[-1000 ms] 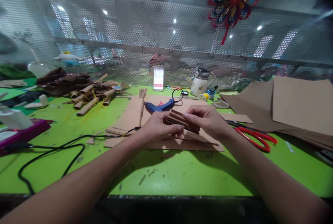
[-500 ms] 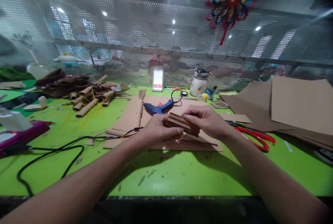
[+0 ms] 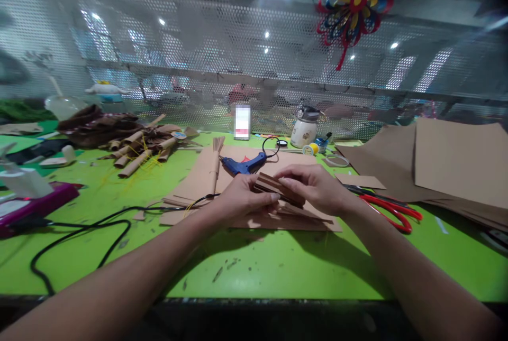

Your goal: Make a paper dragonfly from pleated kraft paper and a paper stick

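Lengthwise, layered brown paper (image 3: 273, 185) slants toward lower right, pinched by left hand (image 3: 246, 196) and right hand (image 3: 317, 186).

The glue gun (image 3: 243, 165) was smooth plastic; in front of it, the folded strip (image 3: 272, 183) looked like matt paper, the surface (image 3: 257, 269) glossy.

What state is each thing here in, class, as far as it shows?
Card, layered, held
Left hand, gripping card
Right hand, pinching card
Glue gun, lying down
Scissors, lying flat; open or shut unclear
Phone, upright, lit
Bottle, upright, lidded
Power strip, lit
Paper rolls, heaped
Brown sheets, stacked
Flower, hanging
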`<control>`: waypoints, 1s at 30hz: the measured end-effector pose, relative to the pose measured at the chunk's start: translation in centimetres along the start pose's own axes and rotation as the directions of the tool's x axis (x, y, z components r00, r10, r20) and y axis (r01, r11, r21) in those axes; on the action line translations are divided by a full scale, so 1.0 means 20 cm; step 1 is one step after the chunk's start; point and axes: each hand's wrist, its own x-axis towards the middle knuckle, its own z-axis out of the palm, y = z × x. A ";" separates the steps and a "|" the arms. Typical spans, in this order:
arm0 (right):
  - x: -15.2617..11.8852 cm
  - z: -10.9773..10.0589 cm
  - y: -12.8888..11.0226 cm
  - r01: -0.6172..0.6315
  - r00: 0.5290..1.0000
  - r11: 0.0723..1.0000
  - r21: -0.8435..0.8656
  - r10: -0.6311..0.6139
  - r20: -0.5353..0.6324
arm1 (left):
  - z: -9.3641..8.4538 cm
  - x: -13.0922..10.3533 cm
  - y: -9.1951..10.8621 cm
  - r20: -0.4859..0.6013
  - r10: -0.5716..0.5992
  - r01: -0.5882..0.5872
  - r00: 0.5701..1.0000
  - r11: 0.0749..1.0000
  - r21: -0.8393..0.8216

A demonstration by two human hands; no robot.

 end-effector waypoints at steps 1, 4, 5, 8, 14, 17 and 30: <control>0.00 -0.01 0.00 0.008 1.000 1.000 -0.016 -0.007 0.022 | 0.00 0.00 0.00 0.002 0.000 0.000 1.000 1.000 0.003; 0.00 -0.02 -0.01 0.006 1.000 0.991 -0.135 -0.006 0.001 | -0.01 0.00 -0.01 0.018 -0.008 0.008 1.000 1.000 0.008; 0.00 -0.02 0.00 0.005 1.000 0.987 -0.162 -0.007 -0.016 | -0.01 0.00 -0.01 0.023 -0.014 0.014 1.000 1.000 0.015; 0.00 -0.01 0.00 -0.004 1.000 0.991 -0.132 0.000 -0.030 | 0.00 0.00 0.00 0.020 -0.042 0.041 0.999 0.999 0.035; 0.00 0.00 0.03 -0.053 0.995 0.986 -0.161 0.039 -0.087 | -0.02 0.00 -0.02 0.034 -0.058 0.057 0.998 0.998 0.022; 0.00 0.00 0.04 -0.040 0.995 0.984 -0.175 0.023 -0.095 | -0.02 0.00 -0.02 0.047 -0.067 0.067 0.997 0.998 -0.015; 0.01 0.03 0.07 -0.156 0.986 0.971 0.182 0.163 -0.026 | 0.00 0.00 0.00 0.035 -0.029 0.030 0.999 0.999 -0.027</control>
